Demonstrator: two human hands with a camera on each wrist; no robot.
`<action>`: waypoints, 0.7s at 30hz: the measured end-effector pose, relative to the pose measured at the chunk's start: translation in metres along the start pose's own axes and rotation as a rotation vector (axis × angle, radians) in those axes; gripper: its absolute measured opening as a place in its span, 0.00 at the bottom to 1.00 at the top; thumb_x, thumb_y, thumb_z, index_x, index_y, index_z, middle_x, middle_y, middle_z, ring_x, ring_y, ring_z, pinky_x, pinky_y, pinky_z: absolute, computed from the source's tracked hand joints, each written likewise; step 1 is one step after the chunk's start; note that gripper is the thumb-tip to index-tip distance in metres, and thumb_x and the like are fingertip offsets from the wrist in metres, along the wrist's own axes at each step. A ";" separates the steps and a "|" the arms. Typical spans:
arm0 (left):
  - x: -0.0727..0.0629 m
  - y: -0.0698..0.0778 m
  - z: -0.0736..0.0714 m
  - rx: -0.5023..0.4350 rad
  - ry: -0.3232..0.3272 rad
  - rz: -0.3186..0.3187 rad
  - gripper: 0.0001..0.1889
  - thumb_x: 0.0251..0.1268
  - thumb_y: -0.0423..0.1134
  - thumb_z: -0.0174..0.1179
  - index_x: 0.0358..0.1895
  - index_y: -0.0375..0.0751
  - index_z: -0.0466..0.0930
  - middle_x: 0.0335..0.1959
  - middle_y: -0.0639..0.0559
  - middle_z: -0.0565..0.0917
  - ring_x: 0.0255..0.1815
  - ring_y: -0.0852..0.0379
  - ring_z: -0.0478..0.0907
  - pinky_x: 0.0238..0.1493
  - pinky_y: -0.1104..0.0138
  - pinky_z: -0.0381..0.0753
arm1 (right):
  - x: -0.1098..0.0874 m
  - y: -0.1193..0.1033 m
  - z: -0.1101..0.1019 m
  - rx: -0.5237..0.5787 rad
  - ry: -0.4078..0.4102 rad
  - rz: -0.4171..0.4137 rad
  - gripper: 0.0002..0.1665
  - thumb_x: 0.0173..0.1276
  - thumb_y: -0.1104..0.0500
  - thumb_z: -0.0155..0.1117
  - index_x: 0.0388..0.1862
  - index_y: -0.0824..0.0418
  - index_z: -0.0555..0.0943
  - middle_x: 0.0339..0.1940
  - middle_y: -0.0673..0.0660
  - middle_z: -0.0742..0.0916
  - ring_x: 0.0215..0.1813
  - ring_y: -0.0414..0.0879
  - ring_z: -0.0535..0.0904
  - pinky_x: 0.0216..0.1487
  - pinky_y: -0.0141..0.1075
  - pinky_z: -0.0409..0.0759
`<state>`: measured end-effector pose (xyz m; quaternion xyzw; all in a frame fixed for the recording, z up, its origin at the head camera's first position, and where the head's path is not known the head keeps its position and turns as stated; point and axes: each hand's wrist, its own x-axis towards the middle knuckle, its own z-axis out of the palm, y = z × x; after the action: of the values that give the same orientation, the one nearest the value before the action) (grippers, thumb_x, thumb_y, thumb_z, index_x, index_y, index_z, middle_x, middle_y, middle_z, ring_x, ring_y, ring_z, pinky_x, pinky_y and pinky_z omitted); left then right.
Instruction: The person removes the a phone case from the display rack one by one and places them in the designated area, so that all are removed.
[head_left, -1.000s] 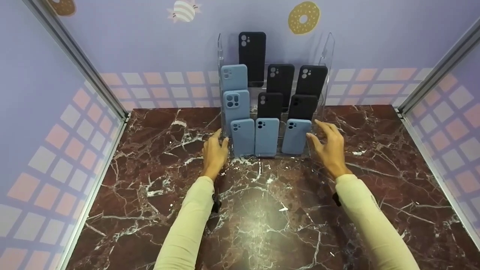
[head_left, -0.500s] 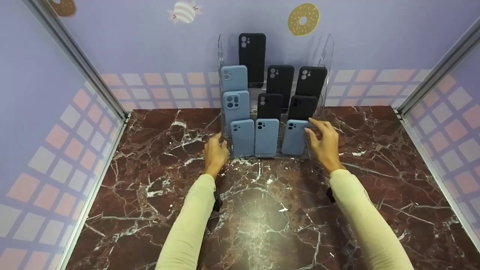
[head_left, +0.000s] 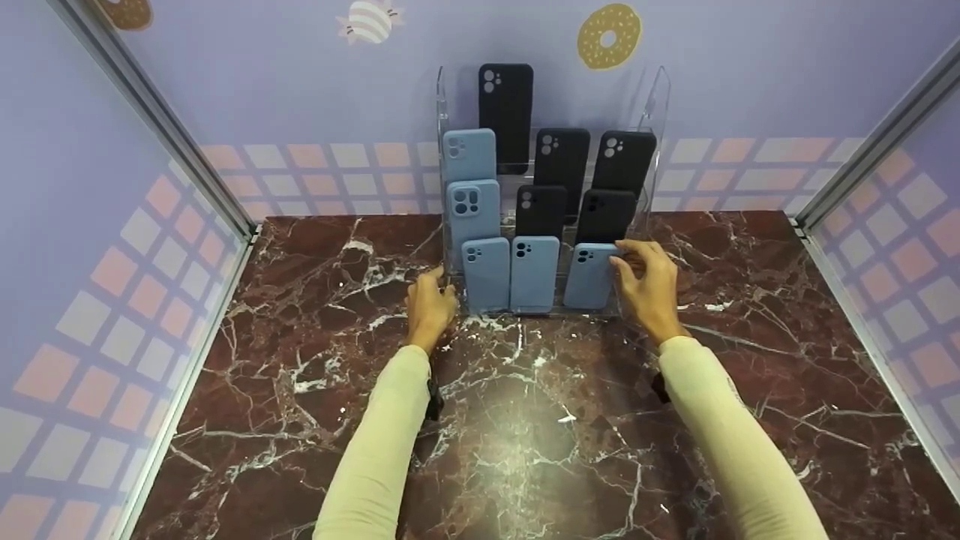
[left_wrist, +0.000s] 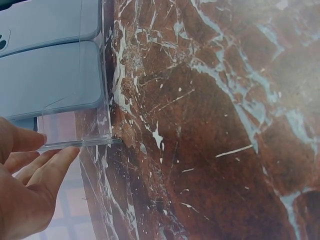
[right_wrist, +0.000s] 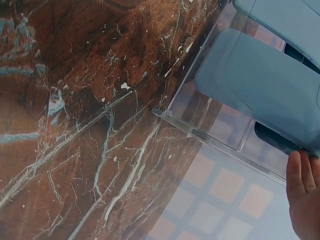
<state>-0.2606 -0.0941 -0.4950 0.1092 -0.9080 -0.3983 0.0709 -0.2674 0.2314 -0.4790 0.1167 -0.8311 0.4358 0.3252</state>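
A clear acrylic display stand (head_left: 657,112) holds light blue and black phone cases in stepped rows. My left hand (head_left: 431,306) grips the stand's left side panel near the front, with thumb and fingers on opposite faces of the panel (left_wrist: 82,143) in the left wrist view. At the front row's right end, my right hand (head_left: 651,289) pinches the upper right edge of a light blue phone case (head_left: 589,279). The right wrist view shows only part of that hand (right_wrist: 305,195) beside the case (right_wrist: 265,85); its thumb is out of sight there.
Two more light blue cases, one at the left (head_left: 486,277) and one in the middle (head_left: 534,276), share the front row. Black cases (head_left: 606,216) stand close behind. The stand rests on a brown marbled table (head_left: 510,435) against a lilac wall (head_left: 300,75), with side walls left and right.
My right hand has moved left onto the front right blue case and taken hold of its upper edge. The case's top has tipped slightly forward. My left hand stays at the stand's side.
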 end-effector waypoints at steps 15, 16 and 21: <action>0.001 -0.002 0.002 -0.014 0.014 0.027 0.14 0.67 0.33 0.61 0.52 0.47 0.88 0.41 0.46 0.90 0.48 0.40 0.85 0.51 0.48 0.78 | 0.003 0.003 0.000 0.028 0.076 -0.025 0.07 0.61 0.73 0.73 0.38 0.72 0.84 0.35 0.65 0.85 0.37 0.54 0.83 0.41 0.20 0.74; 0.002 -0.003 0.002 -0.014 0.012 0.028 0.14 0.67 0.33 0.61 0.52 0.47 0.89 0.42 0.46 0.90 0.49 0.40 0.85 0.51 0.48 0.78 | 0.003 0.004 0.001 0.037 0.084 -0.029 0.07 0.60 0.73 0.73 0.37 0.72 0.84 0.34 0.65 0.86 0.36 0.54 0.83 0.41 0.20 0.74; 0.002 -0.006 0.001 -0.004 0.014 0.031 0.13 0.66 0.33 0.61 0.50 0.47 0.89 0.43 0.46 0.90 0.50 0.40 0.85 0.52 0.48 0.78 | 0.004 0.003 0.002 0.074 0.110 -0.062 0.06 0.61 0.72 0.73 0.36 0.72 0.84 0.34 0.64 0.86 0.36 0.53 0.83 0.41 0.21 0.75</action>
<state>-0.2622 -0.0977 -0.5002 0.0977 -0.9082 -0.3982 0.0835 -0.2725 0.2317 -0.4794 0.1301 -0.7913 0.4617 0.3791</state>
